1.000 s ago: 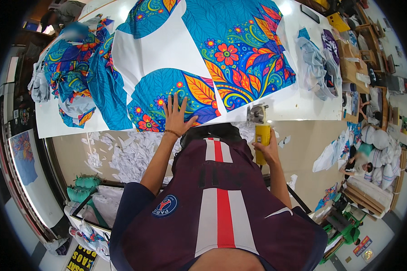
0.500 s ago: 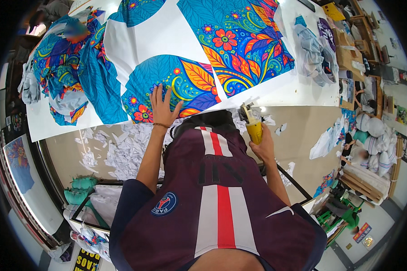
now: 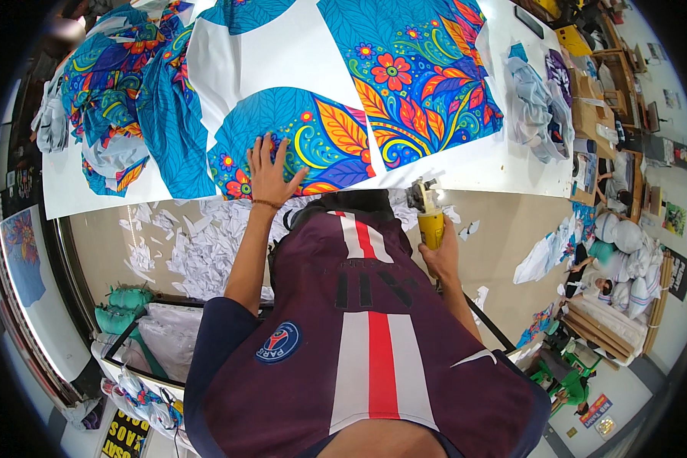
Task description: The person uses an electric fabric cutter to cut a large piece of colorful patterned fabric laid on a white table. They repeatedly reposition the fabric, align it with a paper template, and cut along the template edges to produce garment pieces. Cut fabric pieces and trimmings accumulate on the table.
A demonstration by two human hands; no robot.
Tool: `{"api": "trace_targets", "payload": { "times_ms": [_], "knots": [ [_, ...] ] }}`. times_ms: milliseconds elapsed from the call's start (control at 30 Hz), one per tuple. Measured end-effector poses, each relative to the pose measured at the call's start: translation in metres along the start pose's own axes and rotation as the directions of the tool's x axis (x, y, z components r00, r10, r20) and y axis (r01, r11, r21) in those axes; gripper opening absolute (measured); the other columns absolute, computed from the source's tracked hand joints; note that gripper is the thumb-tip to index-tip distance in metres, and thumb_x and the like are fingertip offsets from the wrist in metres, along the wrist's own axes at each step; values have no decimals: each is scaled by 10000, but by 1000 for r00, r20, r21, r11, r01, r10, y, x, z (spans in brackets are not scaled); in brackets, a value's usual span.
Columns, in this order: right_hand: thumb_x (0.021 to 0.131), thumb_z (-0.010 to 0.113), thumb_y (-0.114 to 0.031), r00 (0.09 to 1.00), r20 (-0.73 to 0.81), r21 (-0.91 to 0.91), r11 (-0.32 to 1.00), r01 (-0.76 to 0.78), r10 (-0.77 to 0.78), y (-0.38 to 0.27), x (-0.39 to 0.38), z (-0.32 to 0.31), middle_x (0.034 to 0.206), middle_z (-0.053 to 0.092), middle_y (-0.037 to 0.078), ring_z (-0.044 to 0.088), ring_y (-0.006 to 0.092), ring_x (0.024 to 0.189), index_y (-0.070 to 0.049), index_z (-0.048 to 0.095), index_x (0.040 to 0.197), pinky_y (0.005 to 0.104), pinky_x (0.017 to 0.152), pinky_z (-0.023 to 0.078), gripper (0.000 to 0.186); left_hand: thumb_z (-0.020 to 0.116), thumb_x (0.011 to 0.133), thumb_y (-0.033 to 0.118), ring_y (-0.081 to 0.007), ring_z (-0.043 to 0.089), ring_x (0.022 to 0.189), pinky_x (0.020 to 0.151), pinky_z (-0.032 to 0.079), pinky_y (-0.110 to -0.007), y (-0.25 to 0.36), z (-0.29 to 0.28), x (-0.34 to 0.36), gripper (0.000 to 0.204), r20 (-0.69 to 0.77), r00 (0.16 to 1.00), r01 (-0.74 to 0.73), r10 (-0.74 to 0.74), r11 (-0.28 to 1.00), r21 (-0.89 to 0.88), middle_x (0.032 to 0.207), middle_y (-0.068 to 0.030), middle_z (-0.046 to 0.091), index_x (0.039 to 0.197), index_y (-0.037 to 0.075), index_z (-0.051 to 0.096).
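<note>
My left hand (image 3: 270, 174) lies with fingers spread on a curved panel of blue fabric with orange leaves and flowers (image 3: 328, 126), near the table's front edge. In my right hand (image 3: 440, 256) is a yellow-bodied handheld electric fabric cutter (image 3: 430, 226). Its metal head points up and sits just off the table edge, apart from the fabric. A larger printed panel (image 3: 424, 84) of the same pattern lies to the right of the curved one, with a thin white gap between them.
The white table (image 3: 542, 177) spans the front. A heap of printed fabric (image 3: 111, 95) fills its left end; pale fabric scraps (image 3: 533, 99) lie at its right. White offcuts (image 3: 206, 252) litter the floor below. Other people sit at the far right, near stuffed sacks (image 3: 626, 237).
The whole view has shifted slightly. My left hand stays spread on the curved panel, and my right hand keeps hold of the cutter by the table edge, its head now tilted a little more upright.
</note>
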State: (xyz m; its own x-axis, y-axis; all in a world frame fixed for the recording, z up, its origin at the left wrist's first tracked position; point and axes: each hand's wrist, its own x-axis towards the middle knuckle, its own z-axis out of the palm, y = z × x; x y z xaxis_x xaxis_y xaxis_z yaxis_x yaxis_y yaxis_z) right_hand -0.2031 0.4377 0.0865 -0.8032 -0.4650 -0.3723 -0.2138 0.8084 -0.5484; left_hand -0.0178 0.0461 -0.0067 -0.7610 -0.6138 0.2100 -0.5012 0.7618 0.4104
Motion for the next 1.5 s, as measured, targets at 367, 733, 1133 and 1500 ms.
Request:
{"api": "trace_targets", "payload": {
  "times_ms": [367, 733, 1133, 1500],
  "knots": [
    [733, 788, -105, 997, 8, -4, 997, 74, -74, 18, -1, -9, 1343, 597, 248, 592, 402, 1263, 5, 427, 1496, 443, 1101, 457, 851, 770, 930, 441, -244, 736, 958, 830, 577, -360, 104, 42, -6, 471, 808, 435, 76, 397, 878, -472, 1036, -89, 762, 1210, 64, 734],
    [729, 793, -114, 1000, 28, -10, 1000, -3, 3, 7, -7, -4, 1342, 603, 259, 597, 409, 1260, 9, 431, 1495, 447, 1093, 465, 856, 750, 1000, 207, -179, 653, 1209, 1077, 494, -381, 101, 128, -49, 308, 879, 469, 727, 91, -605, -324, 1237, 1, 714, 1286, 134, 663],
    [729, 792, -135, 997, 44, -59, 996, 61, -58, 2, -8, -2, 1403, 561, 262, 567, 431, 1299, 6, 424, 1504, 460, 1123, 444, 870, 877, 876, 252, -133, 692, 941, 746, 486, -316, 156, 91, -44, 315, 933, 190, 786, -307, -522, -332, 1038, -10, 724, 1092, 133, 681],
    [736, 803, -150, 996, 50, -55, 996, 71, -69, -6, -15, 17, 1396, 546, 242, 545, 446, 1299, -45, 402, 1511, 491, 1082, 468, 879, 873, 831, 337, -142, 708, 870, 804, 430, -323, 151, 81, -35, 377, 947, 216, 885, -237, -362, -293, 1010, -21, 771, 1092, 117, 713]
  ]
}}
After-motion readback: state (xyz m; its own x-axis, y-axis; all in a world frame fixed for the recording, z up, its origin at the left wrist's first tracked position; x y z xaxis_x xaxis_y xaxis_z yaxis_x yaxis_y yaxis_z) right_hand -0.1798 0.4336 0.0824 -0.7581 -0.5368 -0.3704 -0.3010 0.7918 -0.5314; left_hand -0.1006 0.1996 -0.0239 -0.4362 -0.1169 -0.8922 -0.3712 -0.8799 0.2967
